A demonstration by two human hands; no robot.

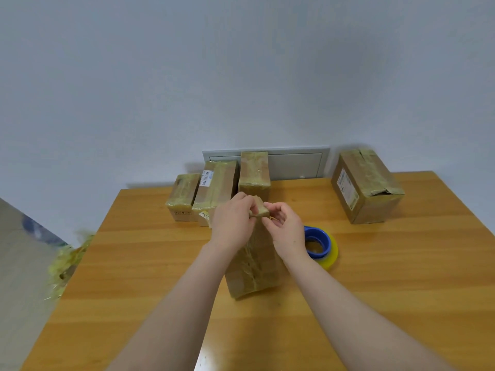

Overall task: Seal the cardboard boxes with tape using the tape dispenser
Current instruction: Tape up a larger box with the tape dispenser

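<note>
1. Standing upright near the middle of the table in the head view, the only view: the box, a narrow cardboard carton leaning slightly, with glossy tape running down its near face.
2. Left hand: fingers curled round the top end of the box from the left, grasping it. Forearm bare.
3. Right hand: thumb and forefinger pinch at the top right corner of the box, and the other fingers are curled in. Cannot tell whether tape or cardboard sits between the fingertips.
4. Dispenser: blue, carrying a yellowish clear roll. It lies flat on the table just right of the box, partly hidden by the right wrist. Neither hand touches it.
5. Back row by the wall, beyond the hands, side by side from left to right: small box, labelled box with a white barcode sticker, and tall box on end. All three show tape.
6. Big box: at the far right of the table, well apart from the row. It has a white label on its left face and wrinkled tape over the top, lifted at the near right corner.
7. Panel: pale grey, set in the wall behind the tall box.
8. Shreds: a yellow-green tangle off the table's left edge, blurred.
</note>
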